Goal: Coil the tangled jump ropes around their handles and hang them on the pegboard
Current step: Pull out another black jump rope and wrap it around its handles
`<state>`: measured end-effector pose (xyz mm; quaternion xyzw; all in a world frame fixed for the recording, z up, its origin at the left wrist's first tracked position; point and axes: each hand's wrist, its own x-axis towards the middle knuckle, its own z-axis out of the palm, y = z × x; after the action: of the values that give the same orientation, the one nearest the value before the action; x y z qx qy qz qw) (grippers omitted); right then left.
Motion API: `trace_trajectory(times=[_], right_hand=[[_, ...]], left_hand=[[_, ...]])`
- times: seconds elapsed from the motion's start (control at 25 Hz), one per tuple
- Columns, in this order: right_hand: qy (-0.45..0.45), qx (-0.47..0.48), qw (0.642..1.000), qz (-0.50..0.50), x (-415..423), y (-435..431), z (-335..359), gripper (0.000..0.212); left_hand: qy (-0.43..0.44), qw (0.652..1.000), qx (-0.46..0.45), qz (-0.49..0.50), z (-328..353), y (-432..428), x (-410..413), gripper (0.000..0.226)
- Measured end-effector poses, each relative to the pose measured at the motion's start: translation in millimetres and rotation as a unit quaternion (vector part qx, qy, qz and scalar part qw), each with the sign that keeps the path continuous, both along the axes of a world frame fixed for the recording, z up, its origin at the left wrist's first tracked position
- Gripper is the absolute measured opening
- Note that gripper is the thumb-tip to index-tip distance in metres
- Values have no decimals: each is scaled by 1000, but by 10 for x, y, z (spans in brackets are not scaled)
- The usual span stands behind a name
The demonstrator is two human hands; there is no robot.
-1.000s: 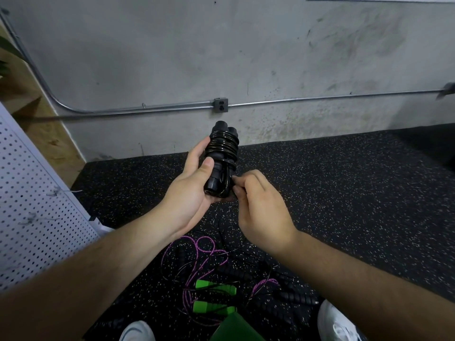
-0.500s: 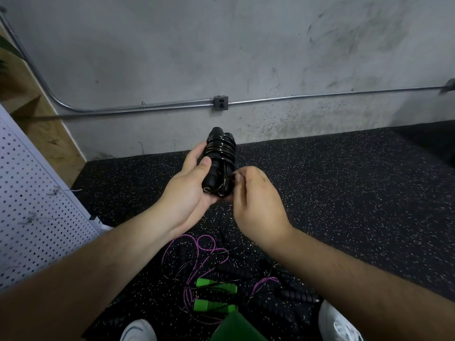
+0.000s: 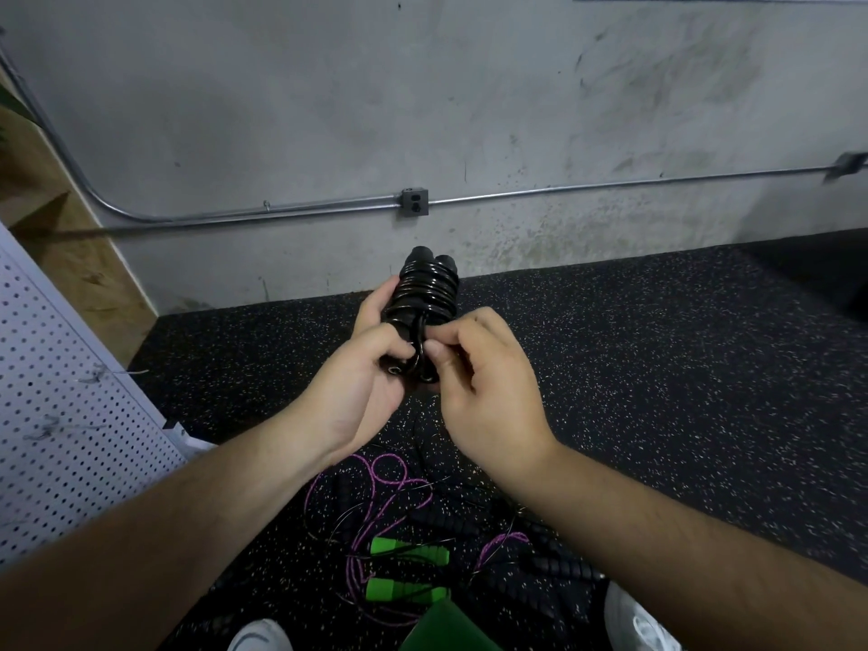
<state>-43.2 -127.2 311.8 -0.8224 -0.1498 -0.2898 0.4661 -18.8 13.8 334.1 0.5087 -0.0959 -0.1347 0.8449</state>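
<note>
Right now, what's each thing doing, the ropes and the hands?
black jump rope, coiled round its two handles, held off the floor.
left hand, grips the coiled bundle.
right hand, pinches a loop of the cord.
green-handled pink rope, loose and tangled on the floor.
pegboard, no rope on the part shown.

A: What's in the background?
B: A stained grey concrete wall (image 3: 329, 110). A metal pipe (image 3: 610, 184) runs along it through a small outlet box (image 3: 415, 202).
A: And underfoot?
B: Black speckled rubber floor (image 3: 657, 368), with white shoes (image 3: 634, 622) at the bottom edge.
</note>
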Motion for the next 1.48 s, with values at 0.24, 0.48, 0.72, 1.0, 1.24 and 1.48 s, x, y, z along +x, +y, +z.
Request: trace_trajectory(times=[0.24, 0.48, 0.72, 1.0, 1.24, 1.48], right_hand=[[0, -50, 997, 57, 32, -95, 2, 31], [-62, -118, 991, 9, 79, -208, 13, 14], [-55, -156, 986, 14, 111, -179, 126, 29], [134, -272, 948, 96, 173, -264, 192, 95], [73, -285, 955, 28, 264, -154, 57, 100], [32, -285, 958, -8, 328, -87, -17, 83]], left_hand=[[-11, 999, 21, 21, 22, 19, 47, 59], [-48, 994, 100, 12, 2, 81, 51, 65], [-88, 968, 234, 19, -61, 91, 64, 66], [-194, 911, 363, 12, -63, 56, 2, 36], [-266, 877, 394, 77, -94, 122, 77, 29], [-326, 775, 489, 231, -135, 213, 222, 23]])
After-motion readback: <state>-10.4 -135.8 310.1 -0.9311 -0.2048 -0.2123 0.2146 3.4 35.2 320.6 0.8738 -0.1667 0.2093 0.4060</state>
